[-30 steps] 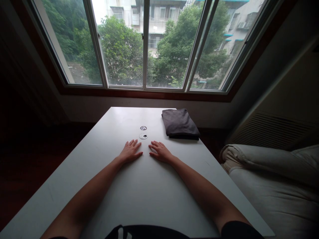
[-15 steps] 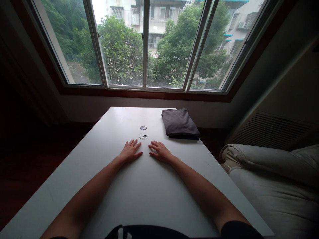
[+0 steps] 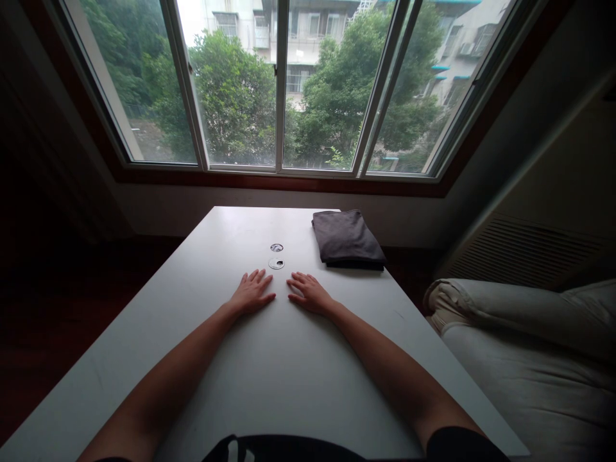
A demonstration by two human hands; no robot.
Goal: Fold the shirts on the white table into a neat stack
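My left hand (image 3: 251, 292) lies flat on the white table (image 3: 269, 372), fingers spread and holding nothing. To its right, with a small gap between them, my right hand (image 3: 310, 293) rests palm down on the same surface, its fingers apart and also bare. Just beyond my fingertips are a round cable-hole cover (image 3: 276, 264) with a dark notch and, behind it, a round hole (image 3: 276, 248) in the tabletop. A folded dark grey cloth (image 3: 347, 237) lies at the table's far right corner, nearest to my right hand but not touched by it.
A beige cushioned sofa (image 3: 520, 346) stands along the table's right side. Behind the table's far edge is a wall with a wide window (image 3: 279, 170), trees and a building outside. A slatted vent panel (image 3: 524, 250) is at the right; dark floor (image 3: 43, 321) shows at the left.
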